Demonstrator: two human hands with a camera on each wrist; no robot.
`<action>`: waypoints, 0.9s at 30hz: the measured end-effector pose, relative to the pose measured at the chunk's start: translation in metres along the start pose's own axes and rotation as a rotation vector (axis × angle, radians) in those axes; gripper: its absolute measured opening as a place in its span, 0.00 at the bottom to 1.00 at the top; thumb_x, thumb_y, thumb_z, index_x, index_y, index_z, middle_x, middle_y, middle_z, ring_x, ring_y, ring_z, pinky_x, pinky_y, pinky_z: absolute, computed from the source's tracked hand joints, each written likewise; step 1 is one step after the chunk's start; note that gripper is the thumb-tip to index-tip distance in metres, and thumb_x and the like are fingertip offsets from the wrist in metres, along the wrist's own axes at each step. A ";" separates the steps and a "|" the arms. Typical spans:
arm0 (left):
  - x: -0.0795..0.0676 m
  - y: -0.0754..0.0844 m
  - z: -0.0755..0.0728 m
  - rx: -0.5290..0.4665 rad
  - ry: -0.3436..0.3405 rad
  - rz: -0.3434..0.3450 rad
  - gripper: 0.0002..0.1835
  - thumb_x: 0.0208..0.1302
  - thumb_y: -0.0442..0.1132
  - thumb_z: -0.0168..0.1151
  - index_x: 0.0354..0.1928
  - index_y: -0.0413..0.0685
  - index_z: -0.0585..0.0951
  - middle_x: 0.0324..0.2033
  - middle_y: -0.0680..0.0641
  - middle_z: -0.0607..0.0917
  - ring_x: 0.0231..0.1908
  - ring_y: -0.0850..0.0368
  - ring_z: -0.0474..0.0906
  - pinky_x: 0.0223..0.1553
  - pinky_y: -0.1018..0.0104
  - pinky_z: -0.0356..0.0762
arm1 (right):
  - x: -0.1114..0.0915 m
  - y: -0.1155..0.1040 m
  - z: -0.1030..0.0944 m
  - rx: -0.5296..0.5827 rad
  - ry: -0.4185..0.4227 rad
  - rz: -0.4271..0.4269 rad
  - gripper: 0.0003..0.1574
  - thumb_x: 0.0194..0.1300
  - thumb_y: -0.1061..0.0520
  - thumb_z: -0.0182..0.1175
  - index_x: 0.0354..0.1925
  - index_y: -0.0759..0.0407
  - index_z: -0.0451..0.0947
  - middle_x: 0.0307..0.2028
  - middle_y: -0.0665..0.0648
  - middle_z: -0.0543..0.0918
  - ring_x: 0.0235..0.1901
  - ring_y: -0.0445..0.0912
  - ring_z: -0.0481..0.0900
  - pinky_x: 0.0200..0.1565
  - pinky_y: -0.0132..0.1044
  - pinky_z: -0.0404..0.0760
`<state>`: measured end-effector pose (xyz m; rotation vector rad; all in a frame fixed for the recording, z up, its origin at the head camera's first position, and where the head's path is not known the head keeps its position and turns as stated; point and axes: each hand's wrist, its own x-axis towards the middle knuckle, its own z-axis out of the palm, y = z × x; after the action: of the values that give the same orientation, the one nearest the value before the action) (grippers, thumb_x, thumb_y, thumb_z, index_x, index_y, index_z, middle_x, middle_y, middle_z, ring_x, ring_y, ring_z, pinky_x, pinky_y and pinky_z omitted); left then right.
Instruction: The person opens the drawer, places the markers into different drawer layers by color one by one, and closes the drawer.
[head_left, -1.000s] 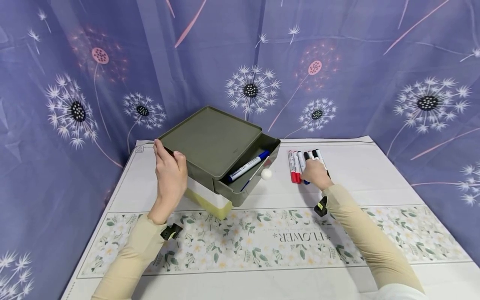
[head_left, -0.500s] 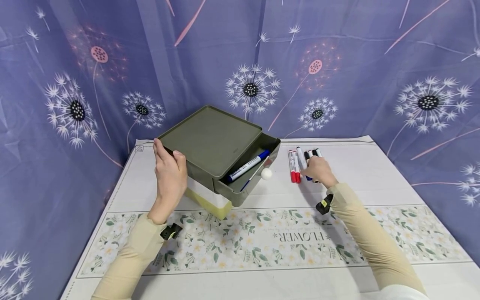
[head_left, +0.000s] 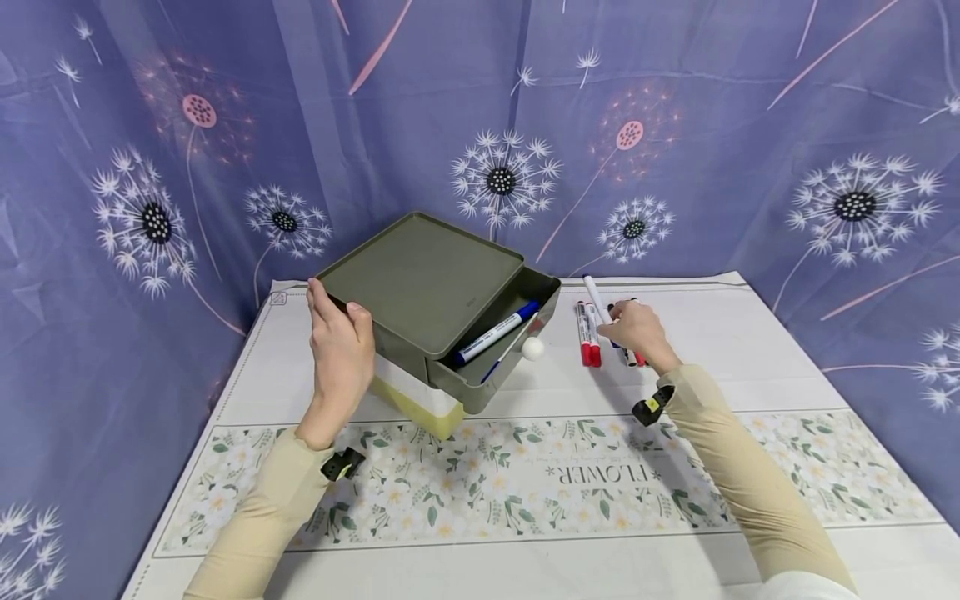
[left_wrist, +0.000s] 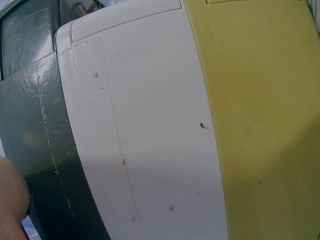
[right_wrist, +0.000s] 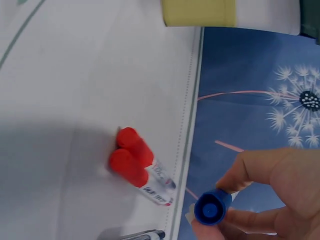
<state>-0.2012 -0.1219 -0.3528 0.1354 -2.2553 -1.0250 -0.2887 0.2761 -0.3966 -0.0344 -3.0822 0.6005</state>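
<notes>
My left hand (head_left: 337, 358) rests against the left side of a stacked drawer box, fingers reaching up to the edge of its dark green top (head_left: 427, 283). The top drawer (head_left: 450, 381) is pulled out. Inside it lie a blue-capped marker (head_left: 497, 332) and a thin stick (head_left: 510, 347). To the right, my right hand (head_left: 637, 329) pinches another blue marker (head_left: 594, 298) between thumb and fingers, its far end tilted up. The right wrist view shows the blue cap (right_wrist: 210, 209) end-on. Two red markers (right_wrist: 130, 167) lie side by side just left of this hand.
Beneath the green drawer are a white tier (left_wrist: 140, 115) and a yellow tier (left_wrist: 265, 125). A white round knob (head_left: 532, 348) sticks out of the drawer front. Other markers (head_left: 628, 357) lie partly hidden under my right hand. A patterned curtain (head_left: 375, 125) hangs behind.
My right hand has drawn back slightly from the row of markers and lifted the blue marker out of it. The left hand and the drawer box have stayed put.
</notes>
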 end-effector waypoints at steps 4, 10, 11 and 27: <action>0.000 0.000 0.000 0.006 0.001 -0.003 0.33 0.68 0.44 0.35 0.69 0.32 0.45 0.66 0.27 0.52 0.51 0.26 0.69 0.52 0.43 0.68 | -0.001 -0.003 -0.005 0.037 0.024 -0.038 0.20 0.51 0.50 0.60 0.37 0.65 0.77 0.29 0.63 0.82 0.20 0.47 0.72 0.20 0.33 0.66; 0.001 0.001 0.000 0.007 -0.008 -0.005 0.34 0.68 0.45 0.34 0.69 0.33 0.45 0.67 0.28 0.51 0.52 0.27 0.68 0.53 0.44 0.67 | -0.003 -0.008 -0.012 0.042 0.031 -0.061 0.20 0.52 0.51 0.59 0.38 0.66 0.77 0.30 0.63 0.83 0.21 0.46 0.74 0.21 0.33 0.67; 0.001 0.001 0.000 0.007 -0.006 -0.004 0.34 0.68 0.45 0.34 0.69 0.33 0.45 0.67 0.28 0.51 0.53 0.27 0.67 0.54 0.44 0.66 | -0.003 -0.009 -0.013 0.042 0.030 -0.061 0.20 0.52 0.51 0.59 0.38 0.66 0.77 0.30 0.63 0.83 0.22 0.46 0.74 0.21 0.33 0.67; 0.001 0.000 -0.001 0.007 -0.017 -0.014 0.34 0.68 0.45 0.35 0.69 0.32 0.45 0.67 0.28 0.51 0.55 0.28 0.66 0.56 0.45 0.65 | -0.009 -0.019 -0.021 0.055 0.036 -0.105 0.19 0.54 0.53 0.58 0.39 0.66 0.75 0.31 0.63 0.83 0.24 0.48 0.77 0.26 0.35 0.70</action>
<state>-0.2017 -0.1226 -0.3520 0.1470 -2.2765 -1.0290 -0.2803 0.2662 -0.3703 0.1150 -3.0076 0.6719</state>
